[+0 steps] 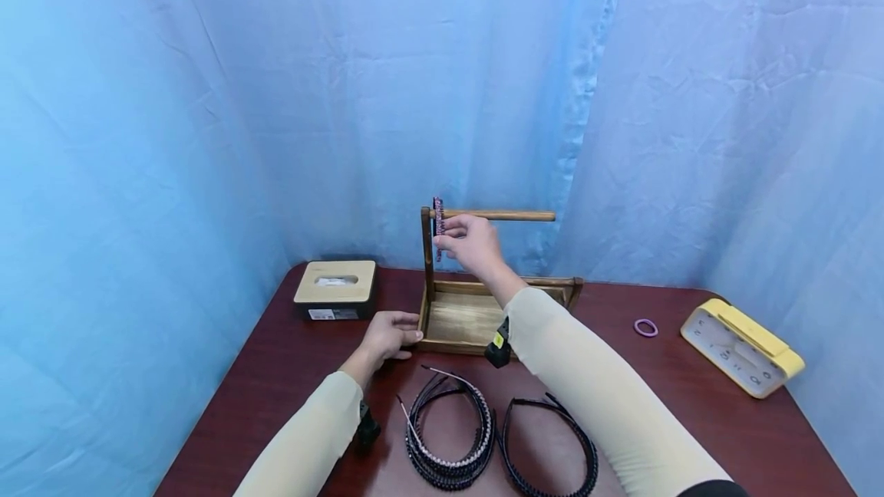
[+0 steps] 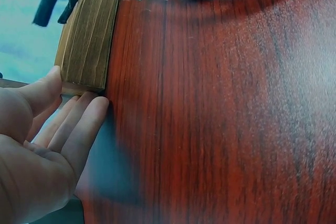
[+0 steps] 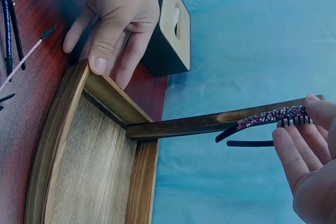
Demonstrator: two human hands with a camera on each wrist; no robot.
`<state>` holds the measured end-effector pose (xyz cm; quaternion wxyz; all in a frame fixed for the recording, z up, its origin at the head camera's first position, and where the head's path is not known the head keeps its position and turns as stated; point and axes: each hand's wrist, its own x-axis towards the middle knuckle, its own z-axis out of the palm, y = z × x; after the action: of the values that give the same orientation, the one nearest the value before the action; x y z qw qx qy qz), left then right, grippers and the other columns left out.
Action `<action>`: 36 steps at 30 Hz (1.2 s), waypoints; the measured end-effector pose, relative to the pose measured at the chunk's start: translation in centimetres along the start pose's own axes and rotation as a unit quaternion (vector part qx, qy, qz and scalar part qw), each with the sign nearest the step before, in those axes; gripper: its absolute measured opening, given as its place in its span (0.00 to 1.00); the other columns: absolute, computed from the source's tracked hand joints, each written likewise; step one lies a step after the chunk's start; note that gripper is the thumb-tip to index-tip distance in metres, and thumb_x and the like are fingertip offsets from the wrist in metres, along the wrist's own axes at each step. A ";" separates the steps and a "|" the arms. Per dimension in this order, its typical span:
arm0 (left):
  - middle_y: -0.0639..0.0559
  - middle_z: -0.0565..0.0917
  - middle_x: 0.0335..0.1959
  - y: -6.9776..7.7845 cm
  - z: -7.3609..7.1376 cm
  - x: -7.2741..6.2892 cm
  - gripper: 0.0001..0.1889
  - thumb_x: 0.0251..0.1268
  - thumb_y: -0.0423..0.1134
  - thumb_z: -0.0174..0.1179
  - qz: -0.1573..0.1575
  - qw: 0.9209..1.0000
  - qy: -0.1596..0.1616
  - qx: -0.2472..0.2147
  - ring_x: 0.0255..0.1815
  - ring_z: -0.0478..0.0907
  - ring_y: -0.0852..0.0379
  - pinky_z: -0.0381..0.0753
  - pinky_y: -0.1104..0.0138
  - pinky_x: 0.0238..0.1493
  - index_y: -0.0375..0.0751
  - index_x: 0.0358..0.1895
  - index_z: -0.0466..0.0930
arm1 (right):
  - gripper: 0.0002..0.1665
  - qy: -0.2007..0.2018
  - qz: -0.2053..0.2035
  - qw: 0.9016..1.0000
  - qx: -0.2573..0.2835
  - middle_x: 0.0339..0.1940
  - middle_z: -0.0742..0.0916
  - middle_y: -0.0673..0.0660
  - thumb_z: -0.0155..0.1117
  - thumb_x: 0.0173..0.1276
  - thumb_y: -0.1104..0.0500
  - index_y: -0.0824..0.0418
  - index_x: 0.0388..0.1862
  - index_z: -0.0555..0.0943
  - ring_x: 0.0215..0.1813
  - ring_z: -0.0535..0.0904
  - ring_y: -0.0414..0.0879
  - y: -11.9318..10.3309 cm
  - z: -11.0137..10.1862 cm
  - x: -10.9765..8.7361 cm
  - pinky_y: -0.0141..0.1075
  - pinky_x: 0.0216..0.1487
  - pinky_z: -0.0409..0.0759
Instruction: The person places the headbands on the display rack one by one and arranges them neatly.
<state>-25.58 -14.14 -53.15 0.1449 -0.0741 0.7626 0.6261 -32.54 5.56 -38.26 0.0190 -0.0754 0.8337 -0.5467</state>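
Observation:
My right hand (image 1: 476, 245) pinches a glittery, beaded headband (image 3: 270, 116) between thumb and fingers, and small comb teeth show on its inner side. In the head view the headband hangs over the rod of a wooden stand (image 1: 449, 347), close to the upright post. At the stand's left front corner is my left hand (image 1: 387, 334). Its thumb lies over the tray's rim and its fingers are against the outside, as the right wrist view shows. Several headbands (image 1: 452, 462) lie overlapping on the table in front of the stand, with a black headband (image 1: 588, 455) to their right.
A tissue box (image 1: 336, 282) with a wooden top stands left of the stand. To the right are a purple ring (image 1: 645, 327) and a yellow clock (image 1: 742, 347) on the dark red table (image 1: 242, 405). Blue curtains (image 1: 442, 83) hang around the table.

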 end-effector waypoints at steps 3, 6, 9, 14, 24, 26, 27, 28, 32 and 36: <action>0.33 0.84 0.59 0.0 0.1 0.1 0.23 0.67 0.28 0.67 -0.001 1.000 -0.002 -0.001 0.52 0.87 0.43 0.89 0.49 0.43 0.34 0.65 0.80 | 0.24 -0.008 -0.003 1.000 0.001 0.52 0.90 0.55 0.75 0.68 0.52 0.56 0.60 0.83 0.46 0.90 0.50 0.1 -0.2 -0.1 0.39 0.45 0.89; 0.33 0.83 0.60 0.0 0.2 0.1 0.23 0.67 0.28 0.67 -0.001 1.000 -0.003 -0.002 0.52 0.87 0.43 0.90 0.49 0.43 0.34 0.66 0.80 | 0.27 -0.019 -0.007 1.000 0.001 0.53 0.90 0.55 0.76 0.67 0.51 0.57 0.62 0.83 0.48 0.89 0.49 0.2 -0.8 -0.4 0.42 0.49 0.89; 0.34 0.83 0.60 0.0 0.1 0.2 0.23 0.68 0.29 0.67 -0.003 1.000 -0.002 -0.003 0.53 0.87 0.44 0.90 0.49 0.43 0.36 0.66 0.80 | 0.29 -0.029 -0.017 0.999 -0.008 0.54 0.89 0.54 0.76 0.67 0.48 0.57 0.63 0.82 0.53 0.87 0.48 0.3 -1.9 -1.1 0.44 0.53 0.87; 0.35 0.84 0.60 0.2 0.0 0.3 0.23 0.68 0.30 0.68 -0.001 1.000 -0.004 0.004 0.53 0.86 0.44 0.89 0.48 0.44 0.36 0.66 0.80 | 0.26 -0.039 -0.050 0.997 -0.053 0.51 0.90 0.52 0.77 0.64 0.46 0.54 0.58 0.84 0.53 0.86 0.47 0.3 -4.5 -3.0 0.44 0.55 0.86; 0.34 0.83 0.61 0.6 -0.2 0.1 0.24 0.68 0.30 0.67 -0.007 1.000 -0.002 0.014 0.53 0.86 0.45 0.89 0.49 0.44 0.36 0.67 0.79 | 0.24 -0.111 -0.158 0.972 -0.131 0.47 0.90 0.48 0.79 0.63 0.49 0.54 0.55 0.86 0.48 0.87 0.42 2.5 -10.0 -12.1 0.38 0.51 0.87; 0.34 0.83 0.61 0.5 -0.2 0.1 0.24 0.68 0.30 0.67 -0.009 1.000 -0.003 0.012 0.54 0.86 0.44 0.89 0.49 0.44 0.37 0.67 0.79 | 0.23 -0.133 -0.167 0.969 -0.127 0.46 0.90 0.50 0.78 0.63 0.50 0.55 0.54 0.86 0.47 0.87 0.42 3.8 -10.6 -14.0 0.36 0.49 0.87; 0.34 0.83 0.61 0.5 -0.3 0.1 0.24 0.68 0.30 0.67 -0.010 1.000 -0.002 0.012 0.54 0.86 0.44 0.89 0.49 0.44 0.37 0.67 0.79 | 0.22 -0.142 -0.169 0.967 -0.124 0.46 0.91 0.49 0.78 0.63 0.49 0.55 0.54 0.86 0.46 0.87 0.42 4.5 -10.8 -14.9 0.36 0.49 0.87; 0.34 0.83 0.61 0.5 -0.3 0.0 0.23 0.68 0.30 0.67 -0.011 1.000 0.001 0.010 0.54 0.86 0.44 0.89 0.49 0.44 0.37 0.67 0.79 | 0.21 -0.152 -0.171 0.966 -0.120 0.45 0.91 0.49 0.78 0.63 0.49 0.54 0.53 0.86 0.46 0.87 0.42 5.3 -11.0 -15.8 0.36 0.48 0.87; 0.35 0.84 0.60 0.3 -0.4 0.0 0.23 0.68 0.31 0.67 -0.009 1.000 0.009 0.010 0.54 0.86 0.45 0.90 0.50 0.43 0.38 0.66 0.80 | 0.19 -0.192 -0.166 0.962 -0.098 0.42 0.90 0.46 0.77 0.64 0.49 0.52 0.51 0.86 0.44 0.87 0.40 8.6 -11.4 -18.9 0.35 0.45 0.87; 0.35 0.84 0.60 0.2 -0.5 -0.1 0.23 0.68 0.31 0.68 -0.008 1.000 0.009 0.007 0.54 0.86 0.45 0.90 0.50 0.43 0.39 0.66 0.81 | 0.16 -0.226 -0.143 0.961 -0.069 0.41 0.90 0.47 0.75 0.67 0.51 0.53 0.51 0.85 0.43 0.87 0.40 11.6 -11.8 -21.7 0.35 0.43 0.88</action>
<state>-25.57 -14.54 -52.80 0.1439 -0.0846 0.7674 0.6191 -13.62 24.02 -45.26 0.1229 -0.3164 0.8240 -0.4536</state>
